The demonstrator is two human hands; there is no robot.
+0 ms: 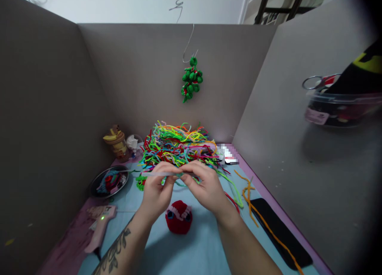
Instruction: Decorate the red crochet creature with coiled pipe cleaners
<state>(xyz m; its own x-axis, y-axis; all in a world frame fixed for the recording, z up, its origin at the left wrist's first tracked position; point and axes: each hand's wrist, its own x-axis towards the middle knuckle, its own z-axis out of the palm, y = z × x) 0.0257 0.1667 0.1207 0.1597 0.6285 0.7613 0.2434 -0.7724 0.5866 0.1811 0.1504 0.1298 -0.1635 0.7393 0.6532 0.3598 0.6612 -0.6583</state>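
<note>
My left hand (159,189) and my right hand (203,183) meet above the middle of the table, fingertips pinched together. Between them runs a thin pale strip (155,174), its left end sticking out past my left hand. A tiny teal bit (179,174) shows where the fingertips touch; its kind is hard to make out. Just below my hands, on the blue table cover (179,255), sits a round red fuzzy figure (179,219) with pink trim and two dark blue eyes. Behind my left hand a green fuzzy piece (140,182) with an eye is partly hidden.
A heap of colourful fuzzy strands (179,143) lies at the back. To the left are a pink glue gun (101,229), a dark bowl (127,178) and a brown pot (119,145). Orange strands (247,191) cross a black phone-like slab (280,235) at right. A green ornament (191,80) hangs ahead.
</note>
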